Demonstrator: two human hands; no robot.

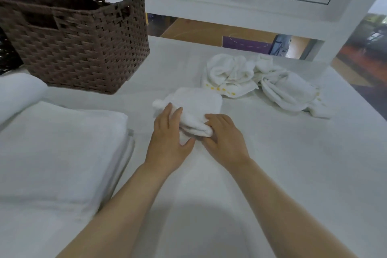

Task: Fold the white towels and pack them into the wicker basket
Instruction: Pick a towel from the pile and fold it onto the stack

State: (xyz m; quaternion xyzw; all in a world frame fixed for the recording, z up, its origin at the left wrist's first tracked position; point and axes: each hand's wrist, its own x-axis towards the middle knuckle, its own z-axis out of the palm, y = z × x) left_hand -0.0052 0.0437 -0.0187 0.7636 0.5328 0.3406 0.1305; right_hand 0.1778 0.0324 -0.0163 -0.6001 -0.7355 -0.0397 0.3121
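A white table (272, 153) fills the view, seen from above and behind two bare forearms. At its far left stands a brown wicker basket (83, 48), open at the top, its inside too dark to see into. At near left lies a stack (60, 148) of flat folded white linen. At far right, two crumpled towels (230, 73) (287, 90) sit touching each other, not yet folded. In the middle lies a small, partly folded towel (196, 107), its long axis running from far left to near right. The left hand (169, 140) rests on its left side with fingers straight, pressing down. The right hand (224, 138) curls its fingers round the near rolled edge, gripping it. The basket lies up and to the left of both hands, so the left hand is nearer to it. The next move probably carries this towel that way.
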